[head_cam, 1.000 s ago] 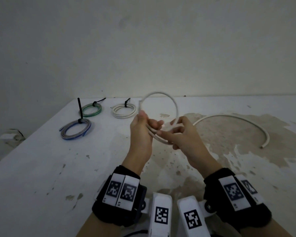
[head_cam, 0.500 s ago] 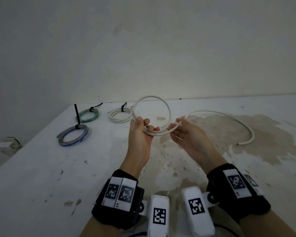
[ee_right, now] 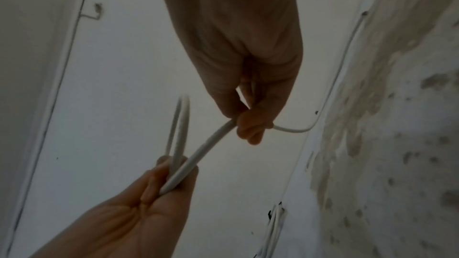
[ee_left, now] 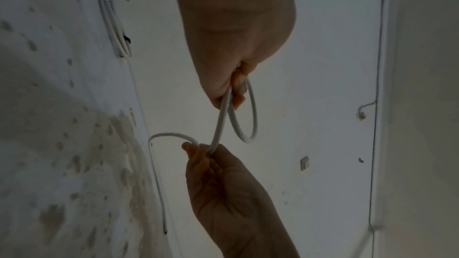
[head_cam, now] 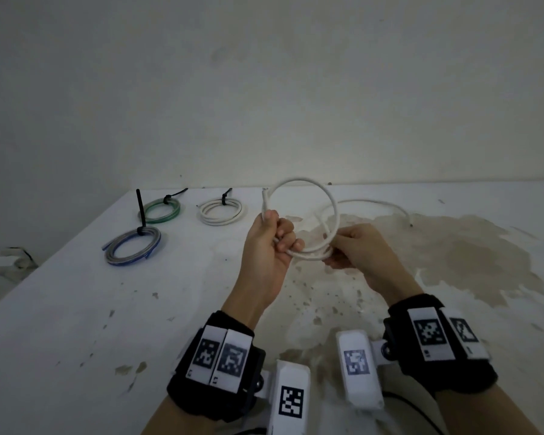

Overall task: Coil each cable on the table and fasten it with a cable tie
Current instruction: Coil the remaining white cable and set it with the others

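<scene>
Cable (head_cam: 305, 183) sits above the worktop (head_cam: 76, 309); your left hand (head_cam: 266, 246) grips one loop, your right hand (head_cam: 355, 252) pinches the slack — seemingly a second loop now coming in, tail shorter.

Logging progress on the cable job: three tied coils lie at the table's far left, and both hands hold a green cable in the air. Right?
Not quite: the cable held by the left hand and right hand is a white cable, not green, as the head view shows. The three tied coils are there: green coil, white coil, blue-grey coil.
</scene>
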